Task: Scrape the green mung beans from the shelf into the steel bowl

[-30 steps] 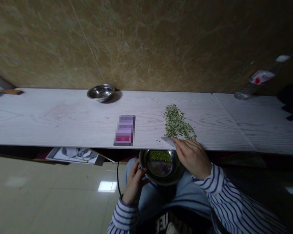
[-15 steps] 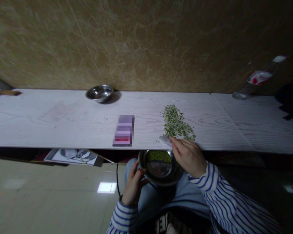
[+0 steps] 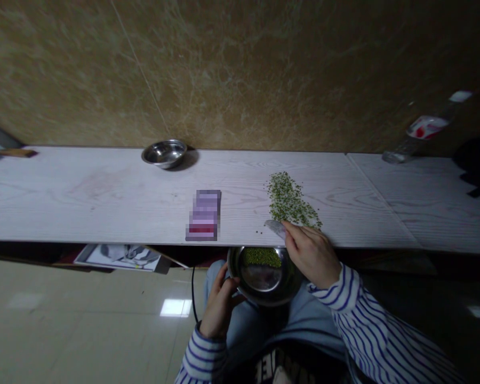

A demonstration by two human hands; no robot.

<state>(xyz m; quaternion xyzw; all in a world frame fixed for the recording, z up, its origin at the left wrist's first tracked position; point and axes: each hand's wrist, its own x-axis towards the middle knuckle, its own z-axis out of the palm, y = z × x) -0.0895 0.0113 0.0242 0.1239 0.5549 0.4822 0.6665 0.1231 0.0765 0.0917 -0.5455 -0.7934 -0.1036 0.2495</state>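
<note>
Small green beans, like mung beans, lie spread in a loose patch on the white wood-grain table. My right hand is closed on a flat, grey, pointed piece, perhaps a scraper or spoon; its handle end is hidden in my fingers. The piece rests at the near end of the patch, by the table edge. Below that edge, over my lap, a steel bowl holds more green beans along its far side. My left hand grips the bowl's left rim, thumb over the top.
A smaller steel bowl stands near the wall. A blurred-out purple object lies left of the beans. At the right are a clear plastic bottle and a dark object. An open drawer juts out below the table.
The grey piece in my right hand has shifted slightly left, then a little away from me toward the patch. My left hand and the large bowl stay nearly still.
</note>
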